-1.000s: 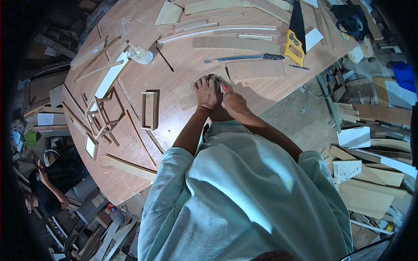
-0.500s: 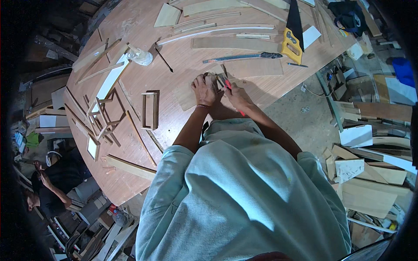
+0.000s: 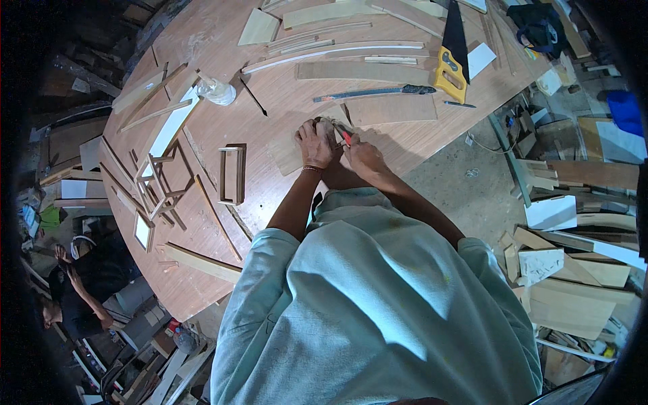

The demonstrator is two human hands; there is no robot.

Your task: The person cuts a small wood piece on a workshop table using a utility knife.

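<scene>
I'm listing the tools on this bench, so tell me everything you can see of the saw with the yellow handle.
The handsaw has a yellow, plastic-looking handle with a grip opening, and a broad dark blade narrowing toward the picture's top edge. It lies flat on the tabletop, handle nearer the person. A white piece sits by the blade's right side; whether they touch is unclear. No hand touches it.

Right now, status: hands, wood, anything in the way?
Right hand gripping red-handled tool. Left hand over pale wood piece, grip unclear. Yellow-handled saw lies apart from both hands.
</scene>
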